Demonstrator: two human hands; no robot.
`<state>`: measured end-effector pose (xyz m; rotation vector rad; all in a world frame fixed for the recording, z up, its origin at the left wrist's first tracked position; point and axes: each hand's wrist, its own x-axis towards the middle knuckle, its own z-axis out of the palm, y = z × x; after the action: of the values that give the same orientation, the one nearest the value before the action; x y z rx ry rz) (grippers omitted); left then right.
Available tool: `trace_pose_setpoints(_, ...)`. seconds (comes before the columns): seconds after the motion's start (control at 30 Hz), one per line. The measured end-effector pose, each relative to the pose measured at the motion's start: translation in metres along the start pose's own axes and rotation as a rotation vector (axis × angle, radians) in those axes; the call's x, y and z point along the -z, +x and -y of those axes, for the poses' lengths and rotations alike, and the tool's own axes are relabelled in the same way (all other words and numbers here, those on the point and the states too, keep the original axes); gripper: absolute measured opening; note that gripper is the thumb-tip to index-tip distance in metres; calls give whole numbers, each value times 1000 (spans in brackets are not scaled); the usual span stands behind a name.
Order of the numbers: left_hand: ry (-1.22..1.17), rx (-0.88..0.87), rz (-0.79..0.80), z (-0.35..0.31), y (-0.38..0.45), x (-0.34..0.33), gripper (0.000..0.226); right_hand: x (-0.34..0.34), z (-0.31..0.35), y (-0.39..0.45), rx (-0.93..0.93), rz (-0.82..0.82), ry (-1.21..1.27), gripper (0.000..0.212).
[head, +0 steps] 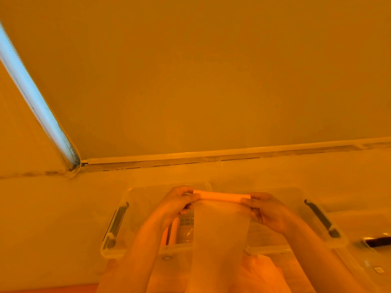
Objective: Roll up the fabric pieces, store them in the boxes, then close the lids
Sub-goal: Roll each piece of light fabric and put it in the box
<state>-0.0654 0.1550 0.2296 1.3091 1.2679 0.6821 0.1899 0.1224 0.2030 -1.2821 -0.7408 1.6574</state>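
Head view, the only one: the person holds a thin, pale, translucent strip of fabric point(220, 227) in the air above two clear plastic storage boxes on the light counter point(53, 208). The top end of the strip is already wound into a tight roll point(222, 196) that lies level between the hands. The left hand point(179, 201) pinches the roll's left end, thumb and fingers curled round it; the right hand point(264, 208) pinches the right end likewise. So both grips are narrow, each holding the fabric roll. Most of the strip hangs unrolled, draping towards the person, where more loose fabric point(260, 269) lies bunched at the near edge.

The left clear box point(118, 225), lid off, holds what seem to be two finished rolls point(171, 229) standing side by side near its middle, partly hidden by the left forearm. The right clear box point(325, 220) is open too; its contents cannot be made out. Both have dark side latches. A dark object point(378, 241) lies further right.

Judged from this, the task is at an early to middle stage: a few pieces stored, one being rolled, more to roll, and both lids yet to close.
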Motion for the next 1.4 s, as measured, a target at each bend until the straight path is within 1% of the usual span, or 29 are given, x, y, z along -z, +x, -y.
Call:
trace_pose_setpoints(0.07, -5, -10, 7, 0, 0, -1, 10, -1, -2, 0, 29, -13, -51, 20)
trace_pose_setpoints(0.13, -58, -35, 10, 1, 0, -4, 14, -2, -2, 0, 56, -6, -52, 16)
trace_pose_setpoints(0.2, -109, -64, 10, 2, 0, -6, 18, -4, 0, -3, 84, 13, -18, 17)
trace_pose_setpoints(0.33, -247, -82, 23, 1, -1, -7, 25, -5, 5, -8, 110, 31, 46, 26)
trace_pose_setpoints(0.4, -279, -74, 21, 1, -1, -8, 23, -7, 5, -11, 102, 33, 67, 23)
trace_pose_setpoints(0.5, -241, -87, -3, 1, -2, -8, 9, -7, 5, -14, 63, 28, 99, 17)
trace_pose_setpoints(0.63, -168, -93, -67, 5, -1, -7, 10, -8, 4, -16, 12, 36, 118, 30)
trace_pose_setpoints(0.77, -143, -82, -74, 8, 0, -7, 11, -9, 2, -17, -8, -4, 82, 35)
trace_pose_setpoints(0.83, -138, -73, -73, 8, 0, -7, 12, -9, 2, -17, -7, -5, 67, 32)
trace_pose_setpoints(0.9, -157, -53, -65, 8, 0, -8, 14, -8, 2, -18, 3, -16, 44, 23)
trace_pose_setpoints(0.97, -201, -18, -55, 10, 1, -8, 16, -9, 2, -19, 20, -8, 24, 21)
trace_pose_setpoints(1.1, -200, 9, -32, 13, 3, -7, 8, -13, 1, -24, 45, -1, -37, 18)
trace_pose_setpoints(1.23, -136, -22, -13, 10, -3, -8, 18, -14, -2, -24, 74, -22, -66, 19)
trace_pose_setpoints(1.4, -194, -84, 27, 7, -8, -13, 23, -13, -2, -23, 90, -26, 1, 20)
